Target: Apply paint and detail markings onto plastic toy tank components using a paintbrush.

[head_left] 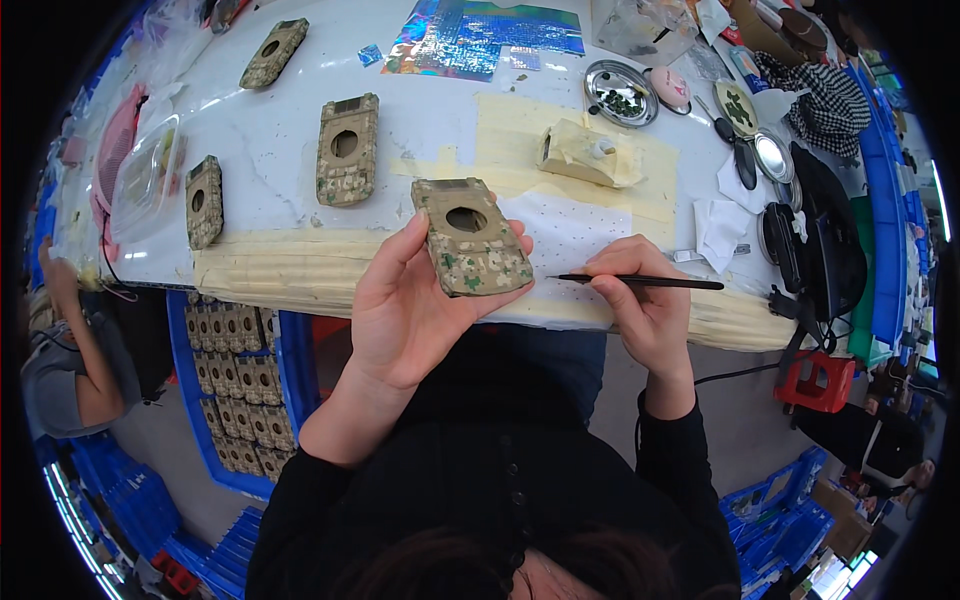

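My left hand point(388, 320) is closed around a camouflage-patterned model tank hull point(478, 258), tilted, with a round hole in its top. In my right hand point(648, 318) a slim black fine-tipped tool point(685, 283) is pinched like a pen. Its tip points at the hull's lower right corner, a small distance from it. A white sheet with small dark specks point(585, 225) lies behind both hands. Similar hulls rest on the table to the left: one upright hull point(346, 175), a smaller-looking hull point(204, 205) and a far hull point(272, 55).
A yellowish taped block point(585, 155) stands beyond the sheet. Metal dish point(608, 78) holds dark green bits. Crumpled tissue point(712, 235) and a black bag point(830, 220) lie right. A blue crate point(290, 370) of hulls sits below left; another person's arm point(90, 350) shows far left.
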Demonstrator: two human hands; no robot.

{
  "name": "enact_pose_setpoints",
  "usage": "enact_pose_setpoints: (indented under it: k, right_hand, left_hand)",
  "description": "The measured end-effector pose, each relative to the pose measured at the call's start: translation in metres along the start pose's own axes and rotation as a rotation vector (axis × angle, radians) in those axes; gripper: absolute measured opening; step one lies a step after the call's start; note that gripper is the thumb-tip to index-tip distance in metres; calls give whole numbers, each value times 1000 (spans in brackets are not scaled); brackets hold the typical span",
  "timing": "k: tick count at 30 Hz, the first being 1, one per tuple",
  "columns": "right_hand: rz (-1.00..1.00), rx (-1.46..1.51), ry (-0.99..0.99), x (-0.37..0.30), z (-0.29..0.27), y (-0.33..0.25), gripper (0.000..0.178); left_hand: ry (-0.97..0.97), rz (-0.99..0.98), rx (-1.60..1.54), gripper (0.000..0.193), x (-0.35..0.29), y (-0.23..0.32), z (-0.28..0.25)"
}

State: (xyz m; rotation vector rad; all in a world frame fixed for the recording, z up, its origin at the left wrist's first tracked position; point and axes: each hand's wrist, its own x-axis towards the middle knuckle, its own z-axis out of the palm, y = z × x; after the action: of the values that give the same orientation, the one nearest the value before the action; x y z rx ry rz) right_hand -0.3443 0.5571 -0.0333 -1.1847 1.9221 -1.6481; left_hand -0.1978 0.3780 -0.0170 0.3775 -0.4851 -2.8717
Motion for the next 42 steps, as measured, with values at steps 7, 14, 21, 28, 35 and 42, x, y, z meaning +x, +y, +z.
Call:
enact_pose_setpoints:
  k: [7,14,21,28,35,42]
  right_hand:
    - [-188,97,67,14,-13,-27,10]
    - [-266,153,18,33,-13,-65,15]
    - [-268,125,-133,44,1,-76,17]
    - [-285,62,-156,47,3,-79,16]
    - [-278,19,-168,49,4,-81,17]
    - [-278,-22,-186,51,4,-83,17]
  left_hand:
    - [-24,-24,-92,62,4,-2,5]
    - [-115,-120,-159,60,5,-5,10]
    - [-38,-155,-141,50,1,-9,9]
    - [-42,-165,-197,51,0,-10,9]
    - [-67,-181,-158,46,0,-9,9]
    - [-82,-175,-178,47,0,-9,9]
